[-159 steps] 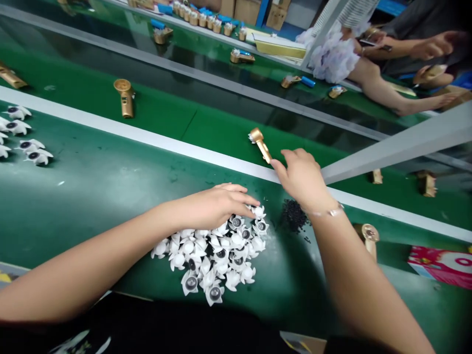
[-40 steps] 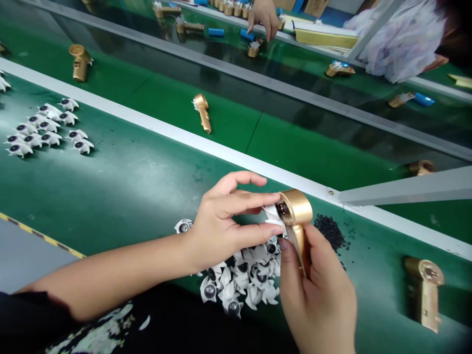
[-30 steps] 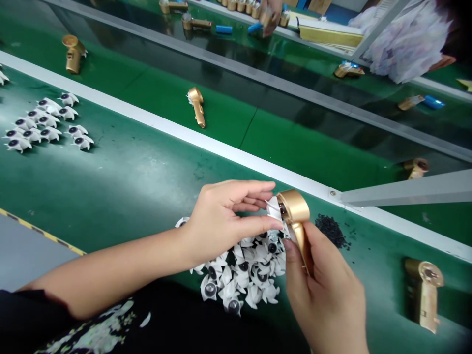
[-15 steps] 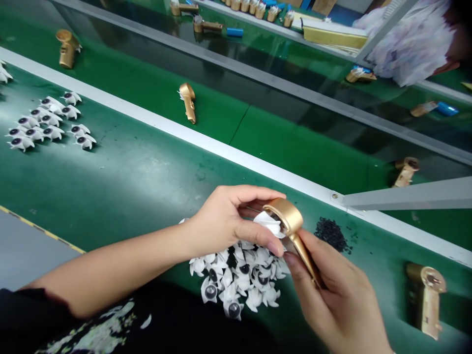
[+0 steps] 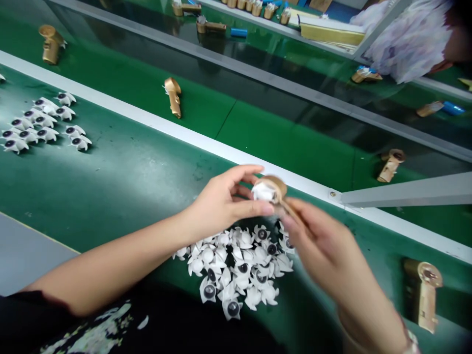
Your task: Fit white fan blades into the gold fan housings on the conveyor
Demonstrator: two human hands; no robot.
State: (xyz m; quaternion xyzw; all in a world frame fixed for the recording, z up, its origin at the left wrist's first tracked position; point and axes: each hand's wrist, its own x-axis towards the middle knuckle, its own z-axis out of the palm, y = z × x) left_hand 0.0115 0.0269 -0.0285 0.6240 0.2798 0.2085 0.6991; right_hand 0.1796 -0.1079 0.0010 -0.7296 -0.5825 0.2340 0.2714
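Note:
In the head view, my right hand (image 5: 320, 236) grips the handle of a gold handheld-fan housing (image 5: 277, 184), its round head turned toward my left hand. A white fan blade (image 5: 263, 191) sits at the open face of that head. My left hand (image 5: 228, 196) curls around the blade, thumb below and fingers above and behind; the exact finger contact is blurred. Right below both hands lies a heap of white fan blades (image 5: 243, 270), some showing dark round hubs.
Rows of white fan blades (image 5: 27, 125) lie on the green table at left. Beyond a white rail (image 5: 177, 137), gold housings (image 5: 173, 98) ride a green belt. Another housing (image 5: 427, 295) lies at right. A grey post (image 5: 405, 194) juts in. Across stands a person in a pale sleeve (image 5: 405, 44).
Both hands have lifted the housing and blade up and slightly left, tilting the head. My right forearm now covers the small black parts. Housings on the near belt have shifted left.

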